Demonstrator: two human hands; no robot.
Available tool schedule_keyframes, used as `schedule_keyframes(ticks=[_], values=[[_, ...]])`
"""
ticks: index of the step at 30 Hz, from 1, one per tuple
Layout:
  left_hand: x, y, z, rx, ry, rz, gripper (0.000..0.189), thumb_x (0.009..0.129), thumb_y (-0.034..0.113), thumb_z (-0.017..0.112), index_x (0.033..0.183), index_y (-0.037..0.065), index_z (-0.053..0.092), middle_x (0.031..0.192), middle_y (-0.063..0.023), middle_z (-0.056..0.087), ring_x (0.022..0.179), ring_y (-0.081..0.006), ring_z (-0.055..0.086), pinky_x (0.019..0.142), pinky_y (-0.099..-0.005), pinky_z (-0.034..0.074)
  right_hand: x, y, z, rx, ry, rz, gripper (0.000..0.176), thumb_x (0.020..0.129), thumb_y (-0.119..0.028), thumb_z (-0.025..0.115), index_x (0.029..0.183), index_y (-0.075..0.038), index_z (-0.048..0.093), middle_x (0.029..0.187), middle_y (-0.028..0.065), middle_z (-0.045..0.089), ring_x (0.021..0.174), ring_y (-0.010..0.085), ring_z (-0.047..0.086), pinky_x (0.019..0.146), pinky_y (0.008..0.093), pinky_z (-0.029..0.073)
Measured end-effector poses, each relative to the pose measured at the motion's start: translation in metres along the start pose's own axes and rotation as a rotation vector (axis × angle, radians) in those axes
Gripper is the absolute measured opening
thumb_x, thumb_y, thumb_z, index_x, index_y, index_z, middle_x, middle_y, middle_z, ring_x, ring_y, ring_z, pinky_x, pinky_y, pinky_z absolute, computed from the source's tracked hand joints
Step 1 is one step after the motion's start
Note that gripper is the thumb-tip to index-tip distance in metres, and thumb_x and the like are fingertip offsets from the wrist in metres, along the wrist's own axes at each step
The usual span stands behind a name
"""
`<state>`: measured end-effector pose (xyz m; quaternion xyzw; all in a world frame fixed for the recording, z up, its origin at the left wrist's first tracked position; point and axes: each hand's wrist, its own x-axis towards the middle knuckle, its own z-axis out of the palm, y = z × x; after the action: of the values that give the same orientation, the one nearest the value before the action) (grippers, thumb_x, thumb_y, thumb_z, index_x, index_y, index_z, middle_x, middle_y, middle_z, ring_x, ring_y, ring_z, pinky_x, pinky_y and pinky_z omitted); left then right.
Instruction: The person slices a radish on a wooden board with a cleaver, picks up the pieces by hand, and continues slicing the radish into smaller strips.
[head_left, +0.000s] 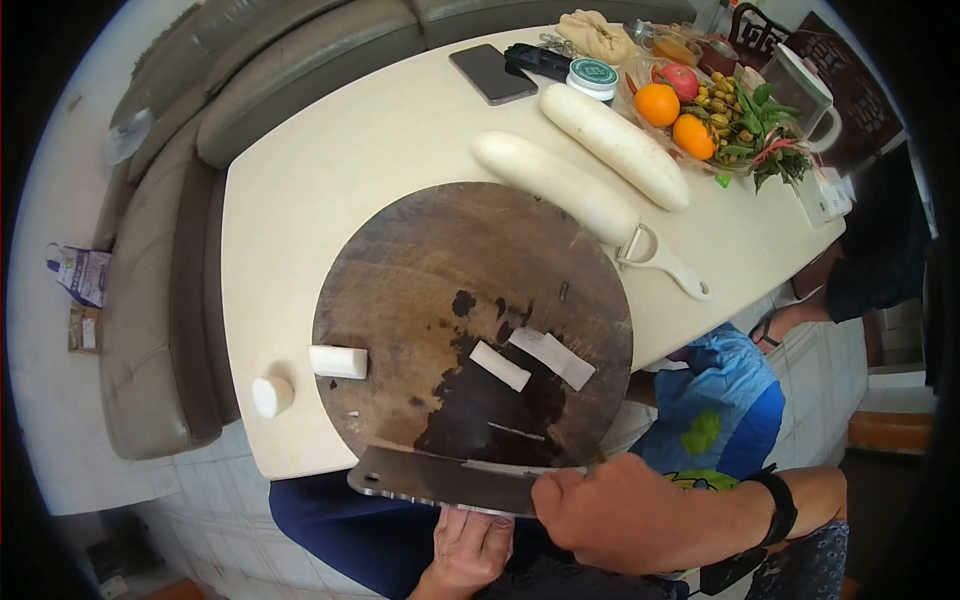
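A wide cleaver lies nearly level over the near edge of the round wooden board. My right hand is closed around its handle. Just below the blade is my left hand, its fingertips hidden behind the cleaver, so what it touches cannot be made out. On the board are a white radish block at the left, a narrow piece and a flat wider slice near dark wet patches. A thin white strip lies closer to the blade.
Two whole white radishes and a peeler lie beyond the board. A round radish end sits left. Behind are a phone, a jar and a fruit basket. Another person's leg shows at right.
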<state>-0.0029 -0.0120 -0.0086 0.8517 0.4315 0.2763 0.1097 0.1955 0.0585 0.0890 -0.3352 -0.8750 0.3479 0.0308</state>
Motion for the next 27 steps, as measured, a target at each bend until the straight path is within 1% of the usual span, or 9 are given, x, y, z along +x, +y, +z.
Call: schedule_keyframes(ticks=[1,3,6,10,12,20,23,25,27], values=[[0.002,0.001,-0.002,0.006,0.0,0.001,0.031,0.064,-0.003,0.069,0.095,-0.002,0.068,0.099,-0.0168,0.061,0.088,-0.0361,0.062,0.079,-0.0453,0.051,0.001,0.0,0.001,-0.001,0.022,0.012,0.019,0.066,-0.003,0.062,0.077,0.008,0.051,0.065,0.019,0.058,0.052,0.031,0.062,0.045,0.038,0.05],[0.005,0.004,-0.003,0.06,-0.012,-0.017,0.031,0.067,-0.002,0.067,0.098,-0.001,0.069,0.098,-0.0142,0.061,0.094,-0.0313,0.059,0.084,-0.0444,0.05,-0.002,0.003,0.0,-0.002,0.004,0.039,0.019,0.067,-0.003,0.062,0.077,0.008,0.051,0.065,0.0191,0.058,0.052,0.031,0.062,0.045,0.038,0.05],[0.009,0.004,0.0,0.046,0.023,-0.018,0.032,0.065,-0.001,0.067,0.096,0.0,0.07,0.097,-0.0132,0.061,0.094,-0.0302,0.059,0.084,-0.0442,0.05,-0.008,0.004,-0.003,-0.021,-0.009,0.073,0.019,0.067,-0.003,0.062,0.078,0.008,0.051,0.065,0.0192,0.058,0.052,0.0311,0.062,0.044,0.0381,0.049],[0.003,0.003,-0.002,0.05,-0.001,-0.026,0.03,0.068,-0.001,0.067,0.098,-0.001,0.069,0.097,-0.0132,0.062,0.095,-0.0311,0.059,0.084,-0.0445,0.05,-0.015,0.002,-0.012,-0.014,-0.035,0.02,0.019,0.067,-0.004,0.062,0.077,0.008,0.051,0.063,0.0195,0.057,0.05,0.0311,0.061,0.04,0.0379,0.047],[-0.001,0.001,-0.003,0.023,-0.017,0.012,0.031,0.065,-0.004,0.069,0.096,-0.002,0.067,0.098,-0.0161,0.06,0.093,-0.0368,0.06,0.081,-0.0474,0.049,-0.018,-0.003,-0.014,-0.01,-0.047,0.015,0.02,0.067,-0.004,0.062,0.077,0.008,0.051,0.063,0.0196,0.056,0.05,0.031,0.061,0.039,0.0378,0.047],[-0.008,-0.003,0.001,0.031,-0.007,0.023,0.029,0.067,-0.002,0.067,0.096,-0.001,0.068,0.097,-0.0168,0.062,0.088,-0.0353,0.062,0.08,-0.0456,0.049,-0.019,-0.001,-0.013,-0.042,-0.161,0.046,0.02,0.067,-0.004,0.062,0.075,0.009,0.051,0.064,0.0196,0.057,0.052,0.0304,0.062,0.04,0.0369,0.047],[-0.009,-0.003,0.002,0.025,-0.013,0.02,0.027,0.068,-0.002,0.067,0.095,-0.001,0.068,0.098,-0.0171,0.062,0.089,-0.0355,0.062,0.08,-0.0463,0.049,-0.007,-0.002,-0.007,0.004,-0.112,0.022,0.019,0.067,-0.004,0.062,0.076,0.01,0.052,0.064,0.0202,0.057,0.054,0.03,0.063,0.042,0.0362,0.048],[-0.008,-0.002,0.002,0.022,-0.008,0.021,0.026,0.069,-0.002,0.067,0.095,-0.002,0.068,0.098,-0.017,0.061,0.089,-0.0356,0.061,0.081,-0.0468,0.049,0.003,-0.003,-0.004,-0.012,-0.02,-0.038,0.019,0.068,-0.004,0.062,0.078,0.01,0.054,0.065,0.0202,0.059,0.055,0.0298,0.064,0.044,0.0368,0.049],[0.002,0.0,-0.003,0.043,-0.016,-0.004,0.025,0.07,0.0,0.068,0.095,-0.002,0.068,0.095,-0.0132,0.063,0.09,-0.0319,0.061,0.084,-0.0463,0.049,0.004,0.002,-0.005,-0.017,-0.026,-0.026,0.018,0.068,-0.004,0.062,0.078,0.009,0.054,0.065,0.0199,0.059,0.056,0.03,0.064,0.046,0.0373,0.049]])
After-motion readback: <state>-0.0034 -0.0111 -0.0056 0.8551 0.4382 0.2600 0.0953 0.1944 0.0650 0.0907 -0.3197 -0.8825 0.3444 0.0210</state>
